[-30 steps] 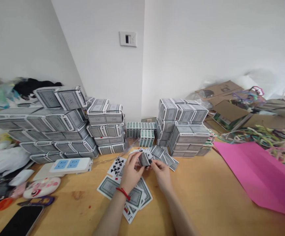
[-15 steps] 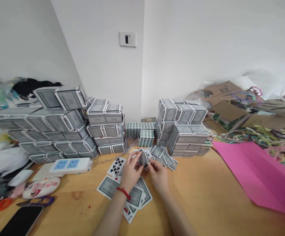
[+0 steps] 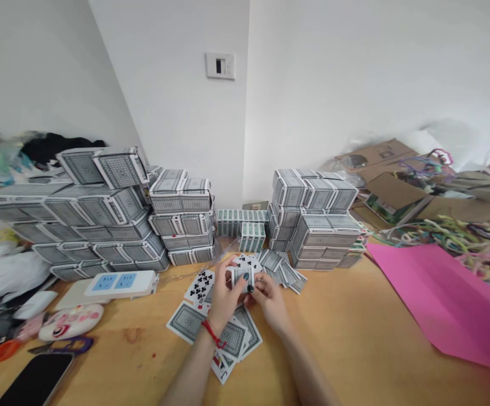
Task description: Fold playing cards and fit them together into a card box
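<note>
Between my two hands is a small piece of folded playing cards (image 3: 242, 274), its grey patterned back facing up. My left hand (image 3: 226, 293) grips it from the left, with the thumb on top. From the right, my right hand (image 3: 271, 298) pinches its near right edge. Loose cards lie under and around my left forearm: a ten of clubs (image 3: 201, 286), a face-down card (image 3: 185, 321) and a partly covered jack (image 3: 223, 369). A six of clubs (image 3: 250, 261) lies just beyond the held piece. Several folded cards (image 3: 285, 272) are heaped to the right of it.
Tall stacks of blocks made from cards stand at left (image 3: 101, 225), centre-left (image 3: 181, 217) and right (image 3: 318, 220). Green card boxes (image 3: 252, 237) sit between them. A power strip (image 3: 122, 283), phone (image 3: 37, 380) and cutter (image 3: 65, 345) lie left; pink paper (image 3: 443, 299) lies right.
The held cards have turned so that their patterned face lies flatter towards me. My left thumb has moved onto the top, and my right fingers have closed in beside it.
</note>
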`<state>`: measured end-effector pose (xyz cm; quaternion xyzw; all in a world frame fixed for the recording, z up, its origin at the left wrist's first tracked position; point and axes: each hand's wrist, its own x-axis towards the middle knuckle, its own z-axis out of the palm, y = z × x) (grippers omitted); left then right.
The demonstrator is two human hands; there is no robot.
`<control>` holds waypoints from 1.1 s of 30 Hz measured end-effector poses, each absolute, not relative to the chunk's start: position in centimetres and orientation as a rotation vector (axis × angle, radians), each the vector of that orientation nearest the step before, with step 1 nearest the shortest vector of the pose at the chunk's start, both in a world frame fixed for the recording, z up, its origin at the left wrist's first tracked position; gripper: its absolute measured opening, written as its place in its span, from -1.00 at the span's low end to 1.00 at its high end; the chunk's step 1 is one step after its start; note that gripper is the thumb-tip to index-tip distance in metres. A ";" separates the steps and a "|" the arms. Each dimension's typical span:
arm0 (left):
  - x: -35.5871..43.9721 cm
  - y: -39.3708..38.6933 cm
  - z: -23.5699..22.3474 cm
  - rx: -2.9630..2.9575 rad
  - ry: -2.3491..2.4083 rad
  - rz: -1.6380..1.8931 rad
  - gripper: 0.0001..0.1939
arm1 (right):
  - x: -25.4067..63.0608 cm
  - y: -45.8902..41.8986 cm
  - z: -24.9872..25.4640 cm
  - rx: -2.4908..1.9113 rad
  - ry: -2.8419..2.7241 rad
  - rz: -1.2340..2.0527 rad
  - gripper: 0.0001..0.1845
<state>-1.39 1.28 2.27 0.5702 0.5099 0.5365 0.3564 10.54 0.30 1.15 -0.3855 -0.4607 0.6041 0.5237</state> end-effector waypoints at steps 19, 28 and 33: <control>-1.4 1.6 1.7 1.713 1.694 1.163 -0.66 | 9.3 -0.2 0.8 -1.042 -1.177 1.440 -0.67; -0.8 0.8 1.8 1.650 1.488 1.156 -0.59 | 10.0 0.4 1.5 -1.039 -0.908 1.317 -0.67; -0.8 0.9 2.0 1.535 1.505 1.227 -0.60 | 10.3 0.4 1.3 -0.873 -1.017 1.456 -0.72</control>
